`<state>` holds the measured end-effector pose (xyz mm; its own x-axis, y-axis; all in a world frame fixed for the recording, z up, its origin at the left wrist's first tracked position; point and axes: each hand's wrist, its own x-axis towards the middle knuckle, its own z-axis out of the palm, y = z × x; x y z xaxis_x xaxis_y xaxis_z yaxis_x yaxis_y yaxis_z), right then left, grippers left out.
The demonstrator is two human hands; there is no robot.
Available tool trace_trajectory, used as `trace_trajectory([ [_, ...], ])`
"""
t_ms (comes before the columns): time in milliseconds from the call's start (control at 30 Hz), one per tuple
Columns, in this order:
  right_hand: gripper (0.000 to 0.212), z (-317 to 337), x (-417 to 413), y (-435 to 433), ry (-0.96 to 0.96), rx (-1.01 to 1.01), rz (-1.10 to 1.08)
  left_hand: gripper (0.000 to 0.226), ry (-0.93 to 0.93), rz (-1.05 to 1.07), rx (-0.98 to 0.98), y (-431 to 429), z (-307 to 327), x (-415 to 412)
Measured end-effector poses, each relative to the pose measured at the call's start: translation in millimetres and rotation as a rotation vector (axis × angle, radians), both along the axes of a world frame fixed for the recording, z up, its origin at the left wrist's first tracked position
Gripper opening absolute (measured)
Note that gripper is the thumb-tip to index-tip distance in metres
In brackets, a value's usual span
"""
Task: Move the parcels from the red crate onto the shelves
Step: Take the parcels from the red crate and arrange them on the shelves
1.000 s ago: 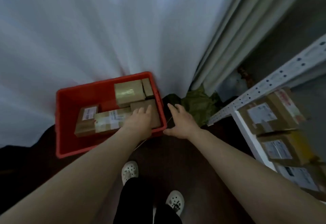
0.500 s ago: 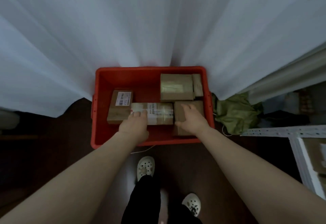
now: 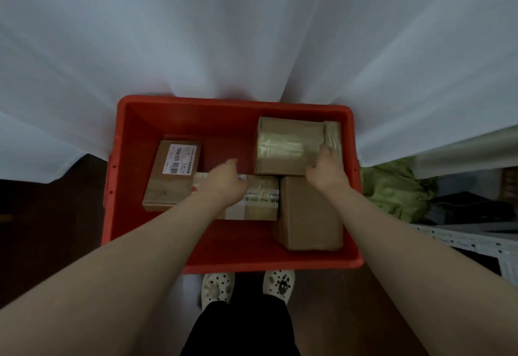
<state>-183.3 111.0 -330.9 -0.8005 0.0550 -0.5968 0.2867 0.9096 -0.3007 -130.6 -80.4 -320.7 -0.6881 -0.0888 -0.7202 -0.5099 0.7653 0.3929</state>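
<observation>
The red crate (image 3: 112, 187) stands on the floor in front of my feet and holds several brown cardboard parcels. At the back right sits a tape-wrapped box (image 3: 286, 145) with a slim parcel (image 3: 333, 135) beside it. My right hand (image 3: 326, 172) grips the near right corner of that taped box, fingers curled down into the gap next to the slim parcel. My left hand (image 3: 224, 183) hovers with straight fingers over a long taped parcel (image 3: 260, 204) in the middle. A labelled parcel (image 3: 173, 176) lies to the left and a plain box (image 3: 311, 215) at the front right.
A white curtain (image 3: 252, 33) hangs just behind the crate. A crumpled green bag (image 3: 392, 187) lies on the floor to its right. The white perforated frame of the shelf (image 3: 462, 239) shows at the right edge. My white shoes (image 3: 217, 287) stand against the crate's near wall.
I have turned to face the crate and leaned in closer. My right hand went from the plain front box to the taped box behind it, and my left hand reached further forward.
</observation>
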Motion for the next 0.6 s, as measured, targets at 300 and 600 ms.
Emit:
trace_trajectory([
  [300,0.050,-47,-26,10,0.027,-0.077,-0.148,0.060,-0.101,0.319,0.252,38,-43,-54],
  [600,0.036,25,-19,0,0.115,-0.343,-0.316,0.038,0.075,0.598,0.281,27,28,-41],
])
